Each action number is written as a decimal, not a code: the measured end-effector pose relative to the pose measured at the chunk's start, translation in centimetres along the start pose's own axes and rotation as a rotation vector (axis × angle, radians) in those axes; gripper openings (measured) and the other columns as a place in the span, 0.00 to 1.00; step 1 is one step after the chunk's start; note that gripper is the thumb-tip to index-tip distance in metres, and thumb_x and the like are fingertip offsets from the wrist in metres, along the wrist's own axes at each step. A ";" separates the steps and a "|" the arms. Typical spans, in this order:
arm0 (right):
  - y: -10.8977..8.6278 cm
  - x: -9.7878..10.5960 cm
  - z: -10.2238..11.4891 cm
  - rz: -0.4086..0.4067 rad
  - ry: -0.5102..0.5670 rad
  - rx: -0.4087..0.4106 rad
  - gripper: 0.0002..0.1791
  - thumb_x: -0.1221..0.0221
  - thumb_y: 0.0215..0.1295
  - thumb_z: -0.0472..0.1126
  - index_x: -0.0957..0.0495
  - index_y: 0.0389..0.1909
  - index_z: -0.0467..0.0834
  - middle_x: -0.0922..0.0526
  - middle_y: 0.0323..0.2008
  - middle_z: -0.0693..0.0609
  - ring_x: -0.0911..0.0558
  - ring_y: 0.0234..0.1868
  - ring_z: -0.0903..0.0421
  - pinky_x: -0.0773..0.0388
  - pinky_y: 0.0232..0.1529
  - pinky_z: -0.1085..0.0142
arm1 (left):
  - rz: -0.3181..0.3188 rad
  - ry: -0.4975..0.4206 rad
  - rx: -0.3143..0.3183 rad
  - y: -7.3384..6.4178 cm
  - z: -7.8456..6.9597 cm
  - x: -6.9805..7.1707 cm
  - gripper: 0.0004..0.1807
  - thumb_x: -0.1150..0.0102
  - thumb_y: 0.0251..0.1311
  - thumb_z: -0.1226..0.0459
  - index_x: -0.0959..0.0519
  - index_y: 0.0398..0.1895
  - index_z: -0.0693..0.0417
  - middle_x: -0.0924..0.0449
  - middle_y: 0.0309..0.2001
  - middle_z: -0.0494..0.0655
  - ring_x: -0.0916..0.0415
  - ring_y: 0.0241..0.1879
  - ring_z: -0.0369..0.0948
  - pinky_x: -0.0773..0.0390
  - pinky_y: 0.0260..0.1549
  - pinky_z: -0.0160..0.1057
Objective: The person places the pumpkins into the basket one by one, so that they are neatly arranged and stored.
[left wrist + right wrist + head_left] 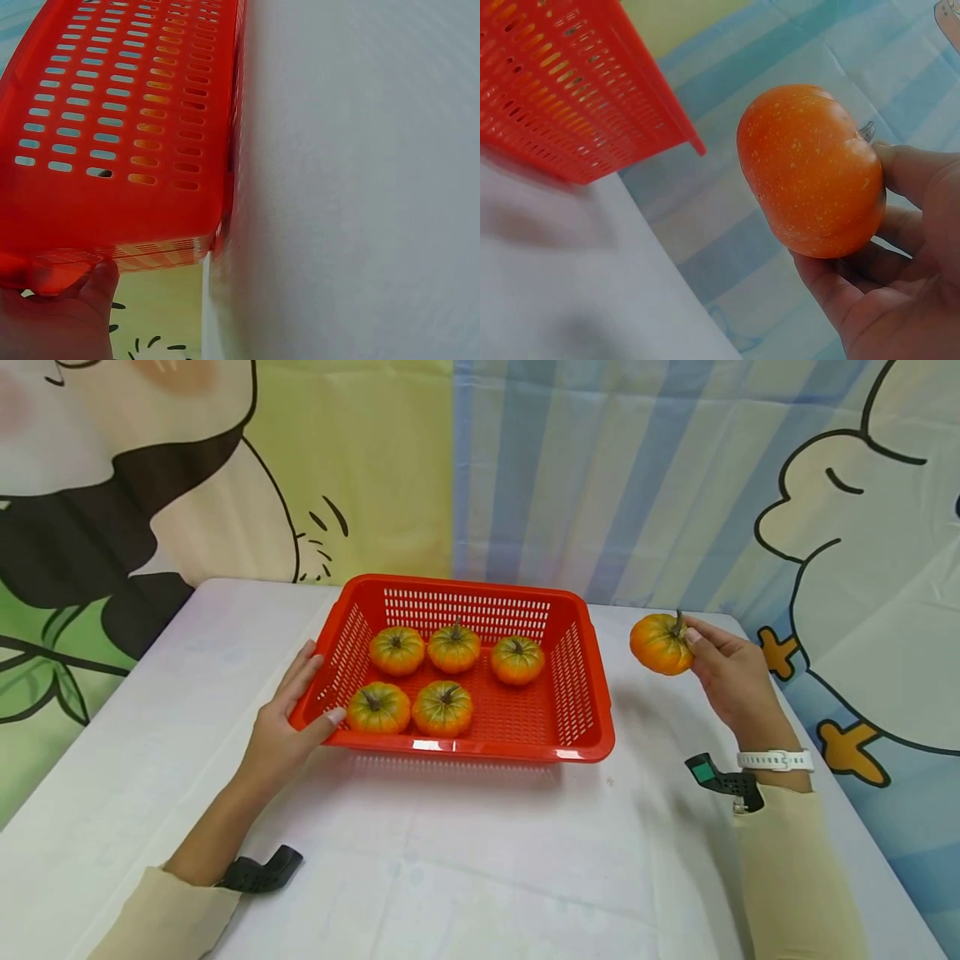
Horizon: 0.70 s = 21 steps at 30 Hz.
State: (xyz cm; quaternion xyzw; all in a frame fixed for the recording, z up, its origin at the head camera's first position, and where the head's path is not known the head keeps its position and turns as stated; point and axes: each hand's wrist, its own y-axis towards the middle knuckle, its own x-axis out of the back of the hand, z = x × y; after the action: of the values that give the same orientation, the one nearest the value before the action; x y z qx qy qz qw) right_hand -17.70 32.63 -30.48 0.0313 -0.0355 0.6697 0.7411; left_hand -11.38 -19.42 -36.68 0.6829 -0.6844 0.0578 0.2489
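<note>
A red plastic basket (pixel 517 748) with slotted walls stands on the table, several small orange-and-green pumpkins (pixel 443 708) inside it. My left hand (pixel 283 727) grips the basket's left end, thumb over the near rim and fingers along the outer side; in the left wrist view that hand (pixel 64 319) shows only partly at the basket's corner. To the right of the basket, above the table, my right hand (pixel 731 672) holds another pumpkin (pixel 660 644) by its side near the stem. In the right wrist view, thumb and fingers pinch this pumpkin (pixel 810 172), its stem pointing toward the thumb.
A white cloth covers the table (pixel 465 860). Behind it hangs a printed curtain (pixel 547 468) with cartoon figures, also along the right side. Dark straps with camera mounts sit on both wrists, and a white band (pixel 776 761) circles the right one.
</note>
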 end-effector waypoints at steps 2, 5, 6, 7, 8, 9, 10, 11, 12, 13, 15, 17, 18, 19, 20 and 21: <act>-0.2 -0.2 0.2 0.009 0.026 0.015 0.37 0.39 0.62 0.52 0.34 0.70 0.41 0.38 0.70 0.44 0.34 0.65 0.51 0.28 0.52 0.77 | -0.002 0.006 0.006 -0.1 0.0 0.0 0.40 0.40 0.63 0.61 0.46 0.77 0.43 0.55 0.76 0.32 0.54 0.74 0.38 0.28 0.50 0.29; -0.4 -0.7 0.4 0.025 0.048 0.047 0.37 0.38 0.62 0.50 0.34 0.69 0.39 0.38 0.69 0.43 0.34 0.65 0.50 0.27 0.52 0.77 | -0.003 0.003 0.001 -0.2 0.1 -0.1 0.40 0.40 0.63 0.60 0.46 0.77 0.44 0.55 0.76 0.33 0.54 0.74 0.39 0.28 0.49 0.28; -0.4 -0.9 0.5 0.033 0.044 0.059 0.36 0.38 0.62 0.50 0.34 0.69 0.39 0.38 0.68 0.43 0.34 0.65 0.50 0.27 0.52 0.77 | -0.003 -0.001 -0.002 -0.2 0.1 -0.1 0.40 0.41 0.63 0.61 0.46 0.77 0.44 0.55 0.76 0.33 0.54 0.74 0.39 0.28 0.49 0.28; -0.5 -1.0 0.6 0.041 0.040 0.073 0.36 0.38 0.63 0.50 0.33 0.69 0.39 0.37 0.68 0.42 0.34 0.65 0.50 0.27 0.52 0.77 | -0.003 -0.006 -0.005 -0.2 0.1 0.0 0.40 0.41 0.64 0.61 0.46 0.77 0.44 0.55 0.76 0.33 0.54 0.74 0.40 0.28 0.49 0.27; -0.5 -1.2 0.7 0.048 0.033 0.085 0.35 0.38 0.63 0.49 0.33 0.69 0.39 0.37 0.68 0.42 0.34 0.65 0.50 0.27 0.52 0.77 | -0.003 -0.009 -0.010 -0.3 0.1 0.0 0.40 0.41 0.64 0.61 0.46 0.77 0.45 0.55 0.76 0.33 0.53 0.74 0.40 0.28 0.49 0.27; -0.6 -1.3 0.8 0.055 0.027 0.094 0.34 0.38 0.64 0.49 0.32 0.68 0.39 0.36 0.68 0.42 0.34 0.65 0.50 0.27 0.52 0.77 | -0.002 -0.013 -0.013 -0.3 0.1 0.0 0.40 0.41 0.64 0.61 0.46 0.77 0.45 0.55 0.76 0.34 0.53 0.74 0.40 0.28 0.49 0.27; -0.6 -1.4 0.9 0.060 0.008 0.102 0.34 0.38 0.64 0.49 0.32 0.68 0.39 0.36 0.68 0.42 0.34 0.65 0.50 0.27 0.52 0.77 | -0.003 -0.016 -0.015 -0.2 0.1 0.0 0.40 0.41 0.64 0.61 0.46 0.77 0.45 0.55 0.76 0.34 0.53 0.74 0.40 0.28 0.49 0.27; -0.6 -1.5 1.1 0.066 -0.008 0.107 0.34 0.39 0.64 0.49 0.32 0.68 0.39 0.36 0.68 0.42 0.34 0.65 0.50 0.27 0.52 0.77 | -0.003 -0.019 -0.017 -0.2 0.1 0.0 0.40 0.41 0.64 0.61 0.46 0.77 0.45 0.55 0.76 0.33 0.53 0.74 0.41 0.28 0.48 0.27; -0.7 -1.6 1.2 0.071 -0.020 0.110 0.34 0.39 0.65 0.49 0.32 0.68 0.39 0.36 0.68 0.42 0.34 0.65 0.50 0.27 0.52 0.77 | -0.002 -0.022 -0.017 -0.2 0.1 0.0 0.40 0.41 0.64 0.61 0.46 0.77 0.46 0.55 0.76 0.33 0.53 0.73 0.41 0.28 0.48 0.27; -0.7 -1.6 1.3 0.075 -0.027 0.108 0.34 0.39 0.65 0.49 0.32 0.68 0.39 0.36 0.68 0.43 0.34 0.65 0.50 0.27 0.52 0.77 | -0.002 -0.023 -0.018 -0.2 0.1 0.0 0.39 0.41 0.64 0.61 0.46 0.77 0.46 0.55 0.76 0.34 0.52 0.73 0.41 0.28 0.48 0.27; -0.8 -1.8 1.5 0.084 -0.046 0.109 0.34 0.39 0.65 0.49 0.32 0.68 0.39 0.35 0.68 0.43 0.34 0.65 0.51 0.27 0.52 0.77 | 0.000 -0.026 -0.018 -0.2 0.0 0.0 0.40 0.41 0.64 0.61 0.46 0.77 0.46 0.55 0.77 0.34 0.52 0.73 0.41 0.27 0.48 0.27; -1.0 -1.9 1.7 0.101 -0.051 0.114 0.33 0.40 0.66 0.49 0.33 0.68 0.39 0.35 0.68 0.44 0.34 0.65 0.51 0.27 0.52 0.77 | 0.001 -0.025 -0.018 -0.1 0.0 0.0 0.40 0.41 0.64 0.61 0.46 0.77 0.46 0.55 0.77 0.34 0.52 0.73 0.41 0.27 0.48 0.28; -1.1 -2.0 1.8 0.109 -0.056 0.121 0.33 0.40 0.66 0.48 0.33 0.68 0.38 0.34 0.67 0.44 0.33 0.64 0.51 0.27 0.52 0.77 | 0.002 -0.024 -0.018 -0.1 0.0 0.0 0.40 0.41 0.64 0.61 0.46 0.77 0.46 0.55 0.77 0.34 0.52 0.73 0.41 0.27 0.48 0.28; -1.2 -2.1 1.9 0.119 -0.059 0.131 0.32 0.40 0.67 0.48 0.32 0.68 0.38 0.34 0.67 0.44 0.33 0.64 0.51 0.27 0.52 0.77 | 0.002 -0.024 -0.018 -0.1 0.0 0.0 0.40 0.41 0.64 0.61 0.46 0.77 0.46 0.55 0.77 0.34 0.52 0.73 0.41 0.27 0.48 0.28; -1.2 -2.2 1.9 0.130 -0.067 0.141 0.32 0.41 0.67 0.48 0.32 0.68 0.38 0.33 0.67 0.44 0.33 0.64 0.51 0.27 0.52 0.77 | 0.004 -0.025 -0.017 -0.1 0.0 0.0 0.40 0.41 0.64 0.61 0.46 0.77 0.45 0.55 0.76 0.34 0.52 0.73 0.41 0.27 0.48 0.28; -1.3 -2.3 2.0 0.142 -0.071 0.153 0.31 0.41 0.68 0.47 0.32 0.68 0.38 0.33 0.66 0.44 0.32 0.64 0.51 0.27 0.52 0.76 | 0.004 -0.027 -0.015 -0.1 0.0 0.0 0.40 0.41 0.64 0.61 0.46 0.77 0.45 0.55 0.76 0.33 0.52 0.73 0.41 0.27 0.49 0.28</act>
State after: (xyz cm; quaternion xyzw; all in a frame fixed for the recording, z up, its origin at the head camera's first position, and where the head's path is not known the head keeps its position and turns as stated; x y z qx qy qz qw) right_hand -16.69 30.04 -28.71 0.1090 -0.0128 0.7198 0.6854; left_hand -11.28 -19.38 -36.70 0.6804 -0.6893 0.0439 0.2449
